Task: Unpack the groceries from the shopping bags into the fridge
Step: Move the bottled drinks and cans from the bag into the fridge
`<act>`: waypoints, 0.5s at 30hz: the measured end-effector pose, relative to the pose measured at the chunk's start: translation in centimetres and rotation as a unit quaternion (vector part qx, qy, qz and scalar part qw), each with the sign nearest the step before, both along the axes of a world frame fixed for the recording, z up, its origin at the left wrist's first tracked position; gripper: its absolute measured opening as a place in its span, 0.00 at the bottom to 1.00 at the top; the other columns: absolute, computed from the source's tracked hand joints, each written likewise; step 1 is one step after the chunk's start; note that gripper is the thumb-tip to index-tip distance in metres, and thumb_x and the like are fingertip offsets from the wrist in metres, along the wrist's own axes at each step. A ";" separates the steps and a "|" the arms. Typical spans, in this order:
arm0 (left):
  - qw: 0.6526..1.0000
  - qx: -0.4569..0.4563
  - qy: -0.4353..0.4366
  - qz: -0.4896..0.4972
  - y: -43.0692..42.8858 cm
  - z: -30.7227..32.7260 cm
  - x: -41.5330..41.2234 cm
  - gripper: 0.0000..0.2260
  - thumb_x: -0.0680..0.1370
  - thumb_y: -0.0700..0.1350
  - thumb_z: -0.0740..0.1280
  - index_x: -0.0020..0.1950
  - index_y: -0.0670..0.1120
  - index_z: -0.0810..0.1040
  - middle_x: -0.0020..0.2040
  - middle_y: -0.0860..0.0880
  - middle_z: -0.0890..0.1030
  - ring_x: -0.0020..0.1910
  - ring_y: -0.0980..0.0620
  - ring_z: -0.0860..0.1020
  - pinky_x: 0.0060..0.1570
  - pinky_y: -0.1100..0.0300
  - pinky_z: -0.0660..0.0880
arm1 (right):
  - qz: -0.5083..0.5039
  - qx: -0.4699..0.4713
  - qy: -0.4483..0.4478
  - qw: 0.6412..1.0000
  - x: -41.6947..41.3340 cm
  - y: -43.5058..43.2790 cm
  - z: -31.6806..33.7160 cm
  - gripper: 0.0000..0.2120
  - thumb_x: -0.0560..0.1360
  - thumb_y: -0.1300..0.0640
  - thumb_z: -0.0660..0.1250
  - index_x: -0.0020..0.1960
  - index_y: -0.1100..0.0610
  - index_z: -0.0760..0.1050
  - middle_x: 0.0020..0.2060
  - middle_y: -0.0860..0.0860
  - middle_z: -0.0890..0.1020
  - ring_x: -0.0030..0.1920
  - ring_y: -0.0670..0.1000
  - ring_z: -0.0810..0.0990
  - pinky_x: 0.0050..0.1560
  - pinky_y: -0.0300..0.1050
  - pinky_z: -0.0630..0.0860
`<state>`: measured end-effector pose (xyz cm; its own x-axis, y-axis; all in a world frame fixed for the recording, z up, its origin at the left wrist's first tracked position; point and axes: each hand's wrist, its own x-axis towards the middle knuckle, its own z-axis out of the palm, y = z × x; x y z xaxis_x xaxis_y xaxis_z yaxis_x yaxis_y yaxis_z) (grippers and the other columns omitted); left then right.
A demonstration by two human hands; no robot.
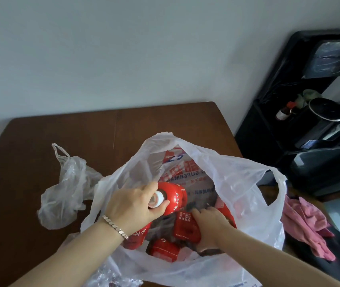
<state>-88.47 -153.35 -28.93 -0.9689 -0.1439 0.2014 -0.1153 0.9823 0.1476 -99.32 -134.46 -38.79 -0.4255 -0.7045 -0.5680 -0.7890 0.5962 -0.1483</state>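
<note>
1. Head view, centre: left hand [132, 206] curled round white-capped red plastic bottle [175, 196], likely to lift it from white translucent plastic shopping bag [237, 179].
2. At four o'clock: right hand [212, 222] deep among more red bottles [186, 228], fingertips hidden, grip unclear.

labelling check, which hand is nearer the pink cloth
Right. The right hand lies left of the pink cloth; the left hand grips a red bottle farther left.
</note>
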 end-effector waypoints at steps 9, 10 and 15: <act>0.995 -0.026 -0.028 0.097 0.0 3.7 0.5 0.18 0.63 0.56 0.76 0.35 0.47 0.72 0.23 0.57 0.63 0.17 0.57 0.60 0.21 0.77 0.49 | -0.214 -0.202 -0.196 0.936 -0.2 0.4 7.6 0.37 0.62 0.41 0.76 0.65 0.41 0.59 0.53 0.40 0.71 0.51 0.42 0.74 0.51 0.33 0.73; 0.994 -0.027 -0.037 0.095 -0.1 4.1 0.6 0.17 0.65 0.57 0.75 0.36 0.48 0.71 0.24 0.56 0.64 0.18 0.56 0.62 0.21 0.75 0.50 | -0.206 -0.205 -0.170 0.941 -0.3 0.4 8.8 0.38 0.62 0.40 0.76 0.65 0.41 0.59 0.55 0.41 0.72 0.52 0.42 0.74 0.52 0.34 0.74; 0.997 -0.057 -0.027 0.043 -1.1 6.4 0.3 0.18 0.65 0.59 0.74 0.36 0.50 0.71 0.21 0.54 0.69 0.17 0.52 0.71 0.23 0.74 0.49 | -0.210 -0.215 -0.032 0.953 1.1 0.6 14.9 0.40 0.62 0.35 0.73 0.68 0.42 0.59 0.59 0.43 0.74 0.55 0.45 0.76 0.56 0.41 0.76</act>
